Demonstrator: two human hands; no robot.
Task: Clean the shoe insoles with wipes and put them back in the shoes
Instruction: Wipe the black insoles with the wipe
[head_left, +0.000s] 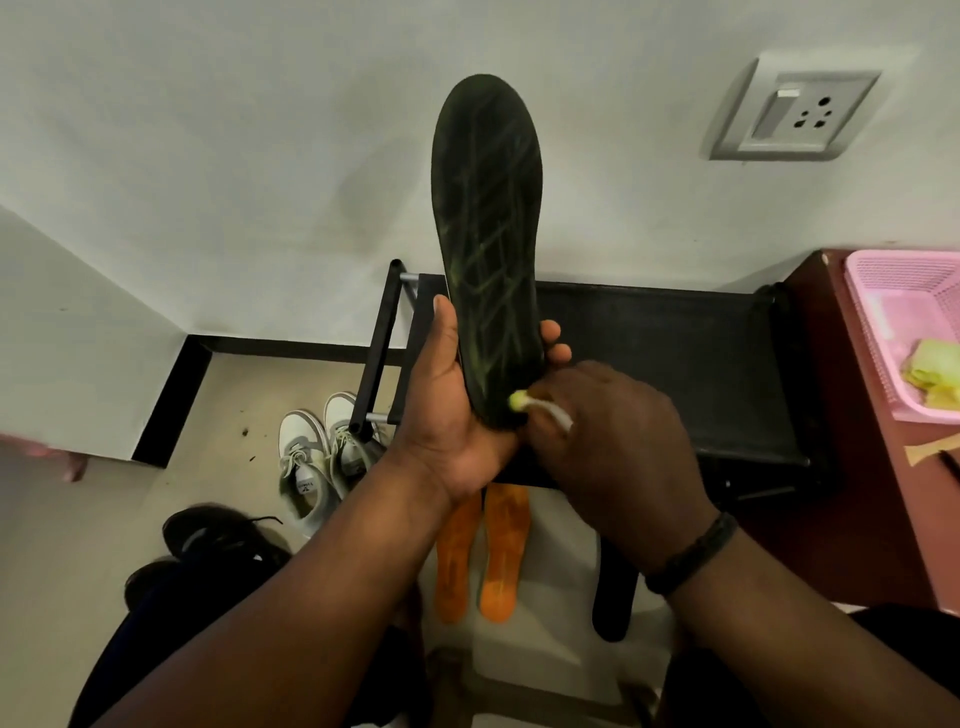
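Above the black rack (649, 353), left hand (457, 415) grips dark insole (488, 234) at its heel end, thumb one edge, fingers the other; toe points up. Right hand (613, 441) pinches a wipe (540, 408) against the heel.

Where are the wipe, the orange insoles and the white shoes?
wipe (519, 401): head view, its balled yellow-green tip.
orange insoles (505, 556): head view, middle of the right one.
white shoes (304, 470): head view, laces of the left one.

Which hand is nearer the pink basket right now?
Right. The right hand, pinching a wipe at the insole's heel, is on the basket's side. The left hand, gripping the insole, is farther away, beyond the right hand.
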